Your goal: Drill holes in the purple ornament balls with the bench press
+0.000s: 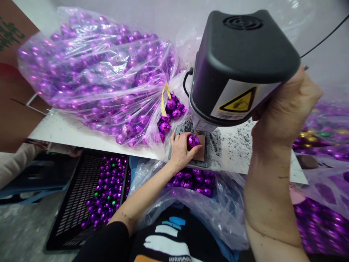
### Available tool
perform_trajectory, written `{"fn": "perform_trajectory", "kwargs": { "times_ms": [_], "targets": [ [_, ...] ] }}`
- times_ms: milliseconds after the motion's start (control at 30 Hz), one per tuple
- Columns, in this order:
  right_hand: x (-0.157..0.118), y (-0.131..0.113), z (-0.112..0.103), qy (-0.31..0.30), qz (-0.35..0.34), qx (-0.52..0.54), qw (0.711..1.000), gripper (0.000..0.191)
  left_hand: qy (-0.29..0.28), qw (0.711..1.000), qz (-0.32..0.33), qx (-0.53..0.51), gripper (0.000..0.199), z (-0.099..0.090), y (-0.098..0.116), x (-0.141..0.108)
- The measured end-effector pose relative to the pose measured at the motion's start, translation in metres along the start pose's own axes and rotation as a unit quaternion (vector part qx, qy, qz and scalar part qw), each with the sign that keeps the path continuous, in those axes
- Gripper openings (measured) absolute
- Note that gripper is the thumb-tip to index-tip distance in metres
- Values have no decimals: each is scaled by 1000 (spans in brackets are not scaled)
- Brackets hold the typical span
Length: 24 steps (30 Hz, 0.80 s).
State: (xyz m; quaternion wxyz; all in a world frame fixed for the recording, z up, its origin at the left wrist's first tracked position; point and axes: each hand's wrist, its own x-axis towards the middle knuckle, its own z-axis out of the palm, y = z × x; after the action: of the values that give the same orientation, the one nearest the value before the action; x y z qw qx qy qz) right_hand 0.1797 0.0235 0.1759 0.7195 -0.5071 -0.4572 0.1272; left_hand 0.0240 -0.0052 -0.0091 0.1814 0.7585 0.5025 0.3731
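My left hand (181, 150) holds a shiny purple faceted ball (193, 141) between thumb and fingers, over a brown pad (201, 153) on a small grey base. Above it stands a black machine (245, 62) with a yellow warning label. My right hand (293, 96) is raised at the machine's right side, fingers bent; the machine's housing hides what they grip. More purple balls (176, 114) lie behind my left hand, by the mouth of a clear bag (109, 80) full of them, which has a yellow tie (164, 99).
A black crate (72, 203) of purple and a few green balls stands lower left. An open bag of balls (188, 182) is at my lap. Bagged balls (321, 229) lie at right. Another person's sleeve (19, 162) shows at left.
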Motion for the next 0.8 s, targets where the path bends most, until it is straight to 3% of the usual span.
{"fn": "perform_trajectory", "kwargs": {
  "times_ms": [167,267,433,600,800],
  "targets": [
    [-11,-6,-12,-37,-50,-22,998,44,3,1000,14,6,45,5,-4,-2],
    [-33,-12,-26,-50,-86,-97,990,35,4,1000,13,9,44,5,-5,-3],
    [-75,-14,-47,-57,-73,-227,970,23,7,1000,12,14,42,5,-3,-2],
    [-93,6,-48,-59,-117,-187,974,20,8,1000,11,8,42,5,-2,-1],
    [-96,29,-41,-4,-146,-137,980,18,10,1000,11,8,42,4,0,-1]
  ]
}}
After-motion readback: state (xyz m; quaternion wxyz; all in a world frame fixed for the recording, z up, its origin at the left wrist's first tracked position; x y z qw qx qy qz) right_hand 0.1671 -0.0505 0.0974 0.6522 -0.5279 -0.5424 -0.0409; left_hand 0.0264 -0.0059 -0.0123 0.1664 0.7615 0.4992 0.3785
